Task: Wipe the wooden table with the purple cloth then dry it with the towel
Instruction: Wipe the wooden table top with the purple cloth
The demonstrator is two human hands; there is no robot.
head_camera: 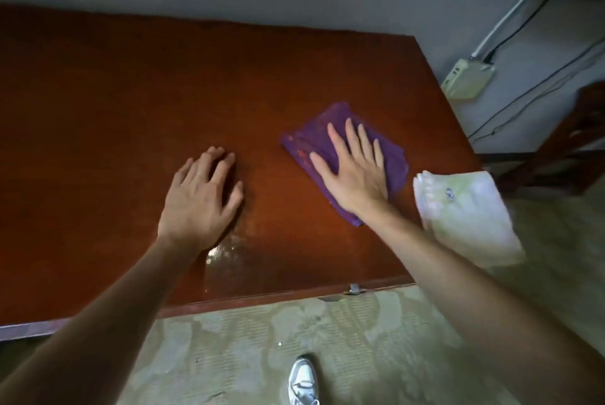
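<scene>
Fingers of the left hand (203, 195) are loosely spread with their tips touching the bare wooden table (114, 103); they hold nothing. Just below that hand, near the front edge, a shiny wet patch (229, 257) shows on the wood. Next, to the right, the right hand (352, 172) lies flat on the purple cloth (393, 172), with all 5 fingers straight and pressing down, not curled round it. The purple cloth sits on the right half of the table, a bit crumpled. It looks soft, thin and light, so it should slide easily under a flat palm, and pressing on its middle seems the best hold. Further right, the white towel (465, 218) lies folded on the right edge of the table, hanging partly over it, just beside the cloth but not touching it. It looks soft and floppy too, so a pinch at 1 folded edge should lift it. A small dark mark shows on the towel, but it is too blurry to read. No other writing can be seen.
</scene>
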